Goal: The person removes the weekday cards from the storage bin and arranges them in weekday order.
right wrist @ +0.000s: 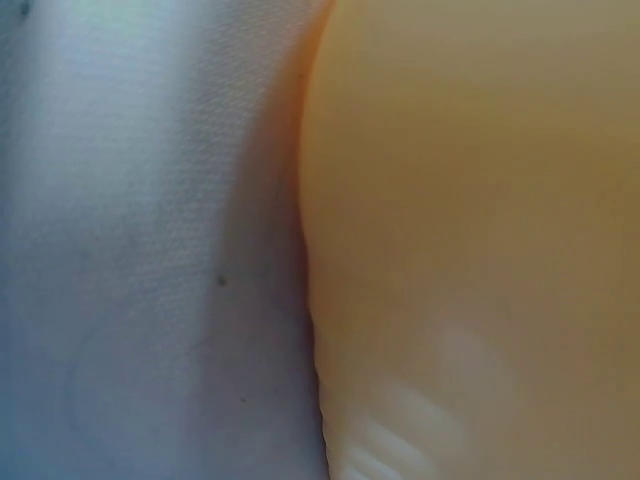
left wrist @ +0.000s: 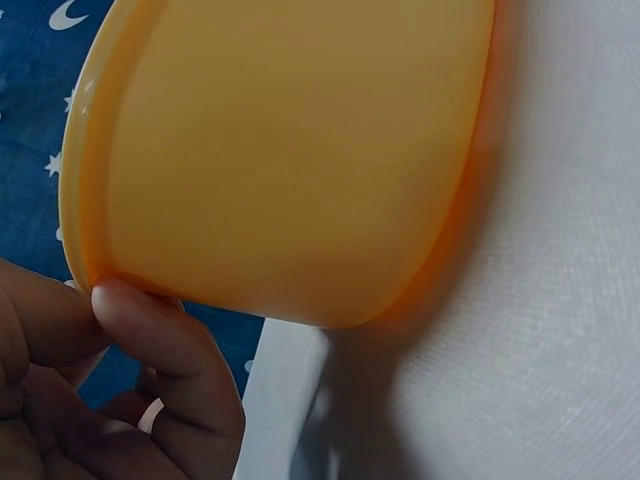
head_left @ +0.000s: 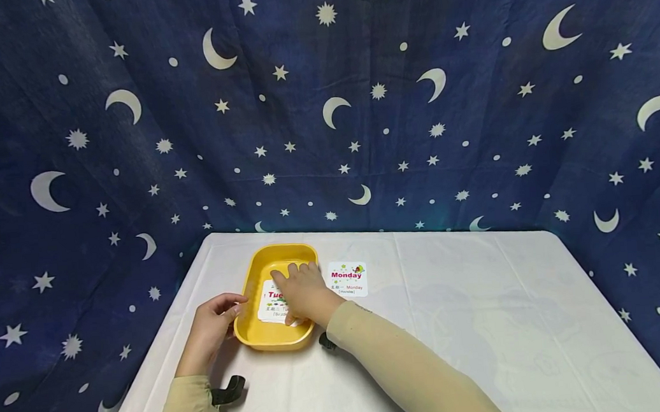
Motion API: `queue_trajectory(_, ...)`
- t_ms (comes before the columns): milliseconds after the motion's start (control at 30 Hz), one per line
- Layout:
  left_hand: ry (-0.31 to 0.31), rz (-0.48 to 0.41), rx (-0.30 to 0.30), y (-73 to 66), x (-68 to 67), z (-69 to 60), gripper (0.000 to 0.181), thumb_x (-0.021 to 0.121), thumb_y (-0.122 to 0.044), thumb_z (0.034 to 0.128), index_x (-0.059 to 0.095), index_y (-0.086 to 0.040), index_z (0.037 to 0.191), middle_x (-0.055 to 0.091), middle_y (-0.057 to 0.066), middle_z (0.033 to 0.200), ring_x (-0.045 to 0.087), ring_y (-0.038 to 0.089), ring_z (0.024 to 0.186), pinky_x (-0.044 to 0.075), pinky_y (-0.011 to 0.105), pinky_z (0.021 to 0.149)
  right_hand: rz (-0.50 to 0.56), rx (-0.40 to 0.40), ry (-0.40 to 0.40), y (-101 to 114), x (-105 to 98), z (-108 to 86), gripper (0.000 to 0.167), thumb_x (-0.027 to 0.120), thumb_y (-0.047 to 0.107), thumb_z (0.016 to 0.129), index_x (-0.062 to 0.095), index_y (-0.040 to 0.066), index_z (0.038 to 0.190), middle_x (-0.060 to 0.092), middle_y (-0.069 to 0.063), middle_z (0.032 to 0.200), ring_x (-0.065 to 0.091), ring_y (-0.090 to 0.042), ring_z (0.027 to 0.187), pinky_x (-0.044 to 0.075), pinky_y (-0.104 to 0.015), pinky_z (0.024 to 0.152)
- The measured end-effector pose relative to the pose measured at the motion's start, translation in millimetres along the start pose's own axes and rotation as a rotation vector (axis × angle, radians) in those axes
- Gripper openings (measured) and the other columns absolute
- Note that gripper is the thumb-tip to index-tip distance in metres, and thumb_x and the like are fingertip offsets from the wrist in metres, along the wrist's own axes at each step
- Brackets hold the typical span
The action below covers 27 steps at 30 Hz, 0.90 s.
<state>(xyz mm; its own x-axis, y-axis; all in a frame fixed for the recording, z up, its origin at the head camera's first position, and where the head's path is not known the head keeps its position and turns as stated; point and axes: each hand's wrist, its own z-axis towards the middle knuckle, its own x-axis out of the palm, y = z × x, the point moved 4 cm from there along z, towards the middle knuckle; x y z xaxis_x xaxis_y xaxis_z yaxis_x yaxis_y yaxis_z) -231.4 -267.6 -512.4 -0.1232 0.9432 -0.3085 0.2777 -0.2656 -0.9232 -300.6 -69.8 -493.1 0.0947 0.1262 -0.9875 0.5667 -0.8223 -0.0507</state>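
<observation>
A yellow plastic tray (head_left: 279, 345) with rounded corners stands on the left part of the table. My left hand (head_left: 211, 326) pinches its left rim between thumb and fingers; the left wrist view shows this grip on the tray wall (left wrist: 290, 180) close up. Inside the tray lies a white card (head_left: 269, 303) printed with "Tue…", its right part hidden. My right hand (head_left: 307, 290) reaches in from the right, its thumb at the card's lower edge and its fingers at the upper edge. Only the tray's outer wall (right wrist: 470, 250) fills the right wrist view; no fingers appear there.
Just right of the tray, a "Monday" card (head_left: 347, 288) lies face up on the white tablecloth (head_left: 487, 322). Dark wrist straps (head_left: 228, 390) show at both sleeves. A blue curtain (head_left: 301, 118) with moons and stars hangs behind the table.
</observation>
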Motion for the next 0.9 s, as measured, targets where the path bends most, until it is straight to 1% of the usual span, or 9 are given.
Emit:
queue_trajectory(167, -0.001, 0.000, -0.005, 1.2, -0.1, -0.9, 0.025, 0.058, -0.004, 0.1077, 0.073, -0.003, 0.128, 0.063, 0.012, 0.111, 0.059, 0.021, 0.080, 0.057, 0.028, 0.064, 0.008, 0.005, -0.005, 0.4, 0.6, 0.1, 0.118, 0.091, 0.067, 0.070, 0.034, 0.028, 0.165, 0.058, -0.008, 0.145, 0.055, -0.027, 0.122, 0.039, -0.043, 0.106)
queue_trajectory(367, 0.000, 0.000, -0.010, 1.6, -0.2, -0.9, 0.024, 0.059, -0.005, 0.1080, 0.073, -0.003, 0.128, 0.063, 0.011, 0.110, 0.059, 0.021, 0.080, 0.057, 0.028, 0.064, 0.032, 0.014, -0.008, -0.7, 2.4, 1.4, 0.115, 0.090, 0.068, 0.072, 0.034, 0.029, 0.166, 0.057, -0.008, 0.147, 0.051, -0.027, 0.129, 0.038, -0.044, 0.109)
queue_trajectory(500, 0.005, -0.012, -0.007, 1.1, -0.2, -1.2, 0.025, 0.059, -0.005, 0.1081, 0.072, -0.002, 0.129, 0.064, 0.010, 0.109, 0.060, 0.020, 0.079, 0.057, 0.028, 0.063, 0.050, 0.014, -0.018, -1.3, 2.5, 1.3, 0.116, 0.090, 0.068, 0.072, 0.033, 0.030, 0.166, 0.054, -0.008, 0.149, 0.048, -0.027, 0.130, 0.038, -0.044, 0.110)
queue_trajectory(700, 0.007, -0.032, 0.002, 1.3, 0.0, -0.9, 0.025, 0.061, -0.005, 0.1077, 0.071, 0.000, 0.130, 0.066, 0.012, 0.110, 0.061, 0.019, 0.077, 0.057, 0.028, 0.061, 0.050, 0.013, -0.055, -0.4, 1.8, -0.4, 0.116, 0.091, 0.068, 0.072, 0.034, 0.031, 0.166, 0.051, -0.007, 0.149, 0.046, -0.026, 0.130, 0.039, -0.044, 0.110)
queue_trajectory(900, 0.006, -0.049, 0.004, 0.5, 0.7, -1.8, 0.025, 0.061, -0.004, 0.1073, 0.071, 0.002, 0.130, 0.067, 0.012, 0.107, 0.063, 0.019, 0.075, 0.058, 0.027, 0.061, 0.051, 0.014, -0.091, 0.1, 0.6, -2.8, 0.118, 0.091, 0.068, 0.072, 0.033, 0.030, 0.167, 0.053, -0.006, 0.145, 0.044, -0.024, 0.125, 0.039, -0.042, 0.105)
